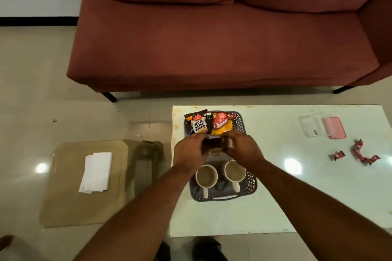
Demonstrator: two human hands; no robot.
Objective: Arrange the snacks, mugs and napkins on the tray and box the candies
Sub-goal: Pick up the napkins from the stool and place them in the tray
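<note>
A grey perforated tray (pixel 251 182) sits on the pale table. At its far end lie a salted peanuts packet (pixel 198 123) and a red and yellow snack packet (pixel 221 123). Two white mugs (pixel 206 176) (pixel 235 171) stand at its near end. My left hand (pixel 189 150) and my right hand (pixel 244 146) together hold a brown holder (pixel 214 144) over the tray's middle. White napkins (pixel 95 172) lie on a cardboard box to the left. Red wrapped candies (pixel 358 151) lie at the table's right, near a clear box (pixel 310 126) and its pink lid (pixel 334 130).
A dark red sofa (pixel 212 38) stands beyond the table (pixel 297 197). The flat cardboard box (pixel 70 203) rests on the tiled floor left of the table. My shoes show at the bottom edge.
</note>
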